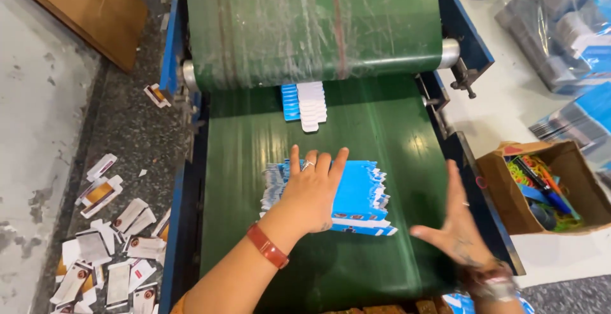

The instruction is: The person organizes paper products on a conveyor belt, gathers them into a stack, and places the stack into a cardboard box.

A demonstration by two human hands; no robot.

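Note:
A fanned stack of flat blue and white cartons (359, 193) lies on the lower green conveyor belt (382, 123). My left hand (312, 190) rests palm down on the stack's left part, fingers spread, with a ring and a red wristband. My right hand (455, 228) hovers open just right of the stack, blurred, apart from it. A second row of overlapping blue and white cartons (305, 105) comes out from under the upper green belt (312, 21) and its roller.
A small cardboard box (547, 218) with pens and rubber bands sits on the white table at right. Wrapped bundles (560, 27) lie at the far right. Several discarded cartons (114, 250) litter the floor at left. A wooden board (83, 2) lies top left.

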